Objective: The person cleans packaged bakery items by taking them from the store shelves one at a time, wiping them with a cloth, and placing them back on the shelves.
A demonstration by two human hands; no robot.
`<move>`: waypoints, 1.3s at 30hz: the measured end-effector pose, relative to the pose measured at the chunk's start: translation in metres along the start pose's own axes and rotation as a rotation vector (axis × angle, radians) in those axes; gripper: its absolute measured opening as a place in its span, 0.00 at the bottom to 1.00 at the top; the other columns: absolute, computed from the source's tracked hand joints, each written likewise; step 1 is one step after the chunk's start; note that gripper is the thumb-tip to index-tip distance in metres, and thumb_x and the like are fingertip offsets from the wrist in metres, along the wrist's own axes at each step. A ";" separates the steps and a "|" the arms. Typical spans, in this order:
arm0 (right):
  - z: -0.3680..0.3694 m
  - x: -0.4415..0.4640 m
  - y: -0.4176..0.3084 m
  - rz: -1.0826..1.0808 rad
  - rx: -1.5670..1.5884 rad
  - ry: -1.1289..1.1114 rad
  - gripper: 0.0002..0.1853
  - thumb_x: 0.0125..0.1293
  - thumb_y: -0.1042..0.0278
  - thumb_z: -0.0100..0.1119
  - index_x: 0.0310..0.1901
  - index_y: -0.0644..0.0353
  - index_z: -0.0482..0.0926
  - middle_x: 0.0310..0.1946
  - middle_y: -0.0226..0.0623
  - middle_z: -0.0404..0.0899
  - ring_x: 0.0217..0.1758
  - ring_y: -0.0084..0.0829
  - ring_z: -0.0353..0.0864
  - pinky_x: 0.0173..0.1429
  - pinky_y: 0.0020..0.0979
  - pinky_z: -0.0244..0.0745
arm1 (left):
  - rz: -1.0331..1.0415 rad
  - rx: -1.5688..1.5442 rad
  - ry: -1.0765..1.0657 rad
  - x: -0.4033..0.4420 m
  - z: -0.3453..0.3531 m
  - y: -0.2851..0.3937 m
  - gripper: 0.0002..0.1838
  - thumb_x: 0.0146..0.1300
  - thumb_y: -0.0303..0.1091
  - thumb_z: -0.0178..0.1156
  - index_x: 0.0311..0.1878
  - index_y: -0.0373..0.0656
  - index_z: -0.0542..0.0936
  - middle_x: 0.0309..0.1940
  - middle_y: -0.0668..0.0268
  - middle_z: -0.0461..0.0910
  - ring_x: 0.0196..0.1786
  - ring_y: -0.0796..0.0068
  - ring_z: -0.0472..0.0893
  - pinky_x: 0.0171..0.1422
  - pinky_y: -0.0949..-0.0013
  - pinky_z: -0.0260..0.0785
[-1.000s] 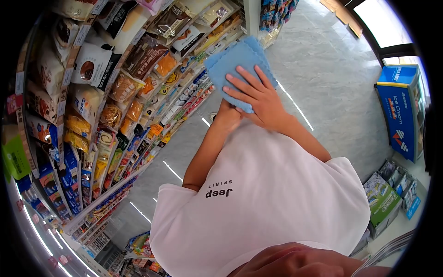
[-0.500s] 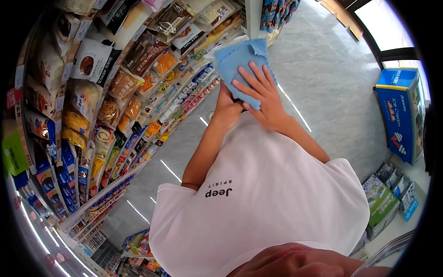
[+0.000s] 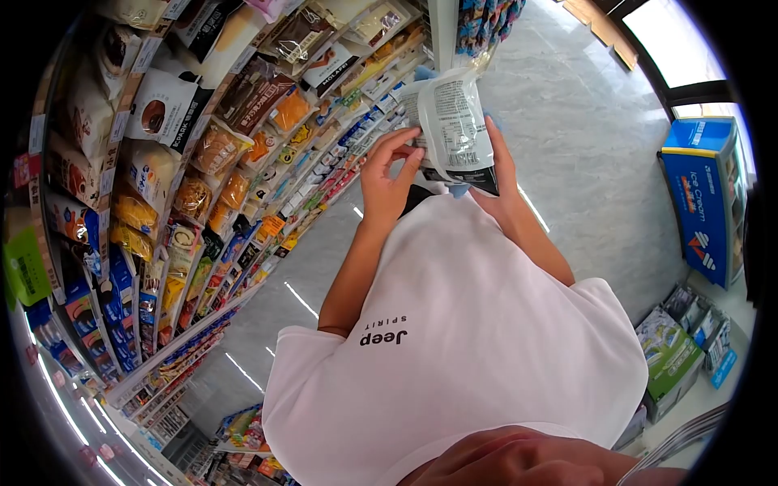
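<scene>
A white plastic package (image 3: 458,121) with a black end, small print and a barcode is held up in front of my chest. My left hand (image 3: 393,174) is at its left side, fingers bent and fingertips and thumb on its edge. My right hand (image 3: 504,174) grips the package from the right and behind, most of its fingers hidden. Parts of a blue cloth (image 3: 495,122) show behind the package, at its right side, above it and below it. How the cloth is held is hidden.
Shelves of packaged bread and snacks (image 3: 219,150) fill the left side. Grey tiled floor (image 3: 583,162) lies beyond my hands. A blue ice cream freezer (image 3: 695,198) stands at the right, with green boxes (image 3: 668,348) below it in view.
The blue cloth lay over the package under my right hand; now the package's printed side shows, with the cloth behind. My right hand has moved to the package's right side.
</scene>
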State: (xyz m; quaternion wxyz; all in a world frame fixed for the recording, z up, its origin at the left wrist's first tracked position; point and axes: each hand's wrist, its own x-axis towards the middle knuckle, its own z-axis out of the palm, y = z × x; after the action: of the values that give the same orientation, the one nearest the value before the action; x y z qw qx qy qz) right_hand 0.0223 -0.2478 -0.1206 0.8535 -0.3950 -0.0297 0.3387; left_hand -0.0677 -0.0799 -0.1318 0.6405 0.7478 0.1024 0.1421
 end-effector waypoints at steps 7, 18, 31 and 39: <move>-0.011 -0.001 0.005 0.375 0.376 0.109 0.27 0.77 0.48 0.51 0.71 0.52 0.69 0.64 0.37 0.77 0.65 0.34 0.78 0.67 0.40 0.74 | -0.354 -0.671 0.081 -0.004 0.011 -0.010 0.32 0.74 0.47 0.58 0.74 0.42 0.64 0.69 0.63 0.70 0.70 0.66 0.71 0.72 0.54 0.66; 0.010 0.002 -0.019 0.233 -0.058 0.214 0.27 0.76 0.50 0.54 0.63 0.66 0.73 0.54 0.39 0.81 0.55 0.28 0.82 0.58 0.30 0.77 | -0.709 -1.294 0.043 -0.013 0.015 -0.004 0.29 0.75 0.53 0.52 0.71 0.46 0.68 0.66 0.62 0.74 0.68 0.61 0.74 0.71 0.48 0.68; 0.002 0.018 -0.081 -0.405 0.112 0.400 0.31 0.77 0.48 0.49 0.67 0.69 0.67 0.61 0.47 0.77 0.62 0.41 0.80 0.66 0.43 0.76 | -0.563 -1.122 0.001 -0.024 0.019 -0.024 0.26 0.72 0.40 0.58 0.70 0.45 0.68 0.62 0.61 0.77 0.66 0.60 0.77 0.68 0.52 0.72; 0.033 -0.003 -0.053 -0.720 -1.474 -0.462 0.30 0.66 0.69 0.58 0.70 0.61 0.71 0.74 0.44 0.65 0.81 0.48 0.57 0.81 0.50 0.50 | -0.610 -1.142 0.056 -0.015 0.016 -0.020 0.28 0.70 0.30 0.56 0.72 0.44 0.65 0.63 0.60 0.76 0.62 0.62 0.79 0.64 0.56 0.76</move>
State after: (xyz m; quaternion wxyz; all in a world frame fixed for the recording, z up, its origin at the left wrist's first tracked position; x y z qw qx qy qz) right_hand 0.0388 -0.2526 -0.0607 0.4066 -0.7370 -0.5398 0.0129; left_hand -0.0760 -0.0964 -0.1554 0.9461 0.2225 0.2353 0.0052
